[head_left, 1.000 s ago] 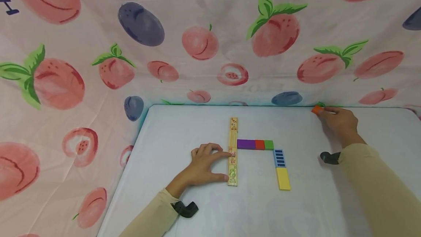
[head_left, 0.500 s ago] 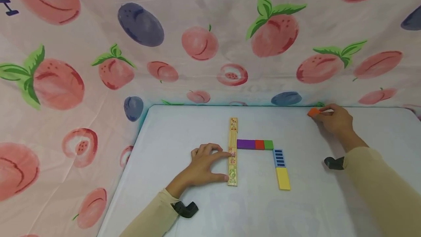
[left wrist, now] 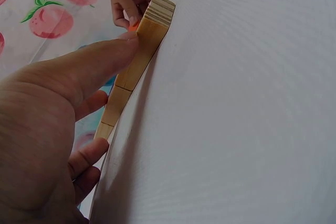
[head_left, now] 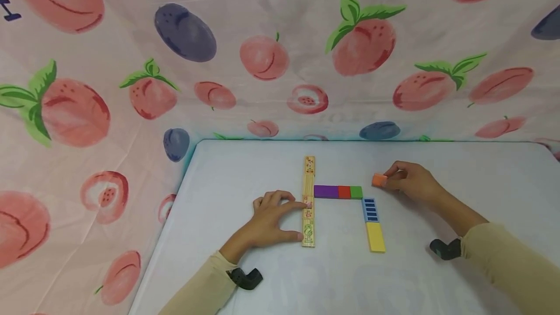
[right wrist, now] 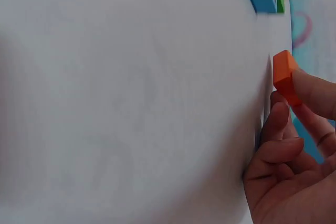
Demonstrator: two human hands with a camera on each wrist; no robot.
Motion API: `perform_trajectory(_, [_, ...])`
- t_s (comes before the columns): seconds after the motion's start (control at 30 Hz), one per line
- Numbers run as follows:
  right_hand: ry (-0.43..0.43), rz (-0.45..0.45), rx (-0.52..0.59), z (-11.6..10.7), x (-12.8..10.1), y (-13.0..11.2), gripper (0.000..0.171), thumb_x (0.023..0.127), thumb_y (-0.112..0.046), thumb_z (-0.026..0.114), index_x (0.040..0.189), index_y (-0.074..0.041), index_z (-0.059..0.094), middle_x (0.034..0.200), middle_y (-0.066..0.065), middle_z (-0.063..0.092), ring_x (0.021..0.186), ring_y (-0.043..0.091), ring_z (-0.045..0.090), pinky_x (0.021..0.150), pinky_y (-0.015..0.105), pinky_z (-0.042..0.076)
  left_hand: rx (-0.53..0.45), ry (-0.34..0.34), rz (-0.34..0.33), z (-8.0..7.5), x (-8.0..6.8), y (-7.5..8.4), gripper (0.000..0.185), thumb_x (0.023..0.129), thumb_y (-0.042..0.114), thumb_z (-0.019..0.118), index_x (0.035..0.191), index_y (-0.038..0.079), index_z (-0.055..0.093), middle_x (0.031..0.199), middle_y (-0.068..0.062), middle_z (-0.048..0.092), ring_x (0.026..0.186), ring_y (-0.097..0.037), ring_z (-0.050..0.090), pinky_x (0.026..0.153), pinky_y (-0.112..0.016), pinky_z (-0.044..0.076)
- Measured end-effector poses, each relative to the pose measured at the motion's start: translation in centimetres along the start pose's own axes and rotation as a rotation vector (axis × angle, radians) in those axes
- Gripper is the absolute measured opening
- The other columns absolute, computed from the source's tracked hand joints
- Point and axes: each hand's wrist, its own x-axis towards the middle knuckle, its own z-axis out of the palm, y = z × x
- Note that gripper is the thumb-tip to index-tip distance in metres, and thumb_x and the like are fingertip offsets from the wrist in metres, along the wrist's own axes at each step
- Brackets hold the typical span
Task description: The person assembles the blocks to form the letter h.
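head view overhead, wrist views close (shared table (head_left: 420,276))

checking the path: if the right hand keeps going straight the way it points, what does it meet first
Probably the green block. The right hand pinches an orange block and points left at the row's end; a small gap of bare table lies between. Height above the table is unclear.

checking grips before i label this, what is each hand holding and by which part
The right hand pinches the small orange block by its right end. The left hand holds nothing, its fingertips resting against the wooden strip.
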Motion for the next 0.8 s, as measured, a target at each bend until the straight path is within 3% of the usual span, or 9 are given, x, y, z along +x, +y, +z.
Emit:
perform_trajectory(0.37, [-0.05,0.004,0.042,2.2,-1.5,-1.5,0.033,0.091,-0.034,0.076,0.113,-0.01,0.069,0.121,0.017,0.069,0.106,0.028,0.058,0.078,0.03,0.053,0.003,0.006,-0.002,0.1,0.0,0.0,0.067,0.081,0.06,0.078,0.142,0.053,0.052,0.141,0.006,0.044,0.135,-0.019,0.033,0.1,-0.052,0.02])
perform_trajectory(0.8, [-0.055,-0.012,-0.031,2.4,-1.4,-1.5,0.043,0.092,-0.04,0.074,0.124,-0.011,0.071,0.113,0.011,0.073,0.104,0.026,0.057,0.077,0.029,0.05,0.0,0.011,0.007,0.0,-0.1,0.1,0.067,0.081,0.06,0.079,0.142,0.054,0.052,0.141,0.006,0.044,0.135,-0.02,0.033,0.101,-0.052,0.02])
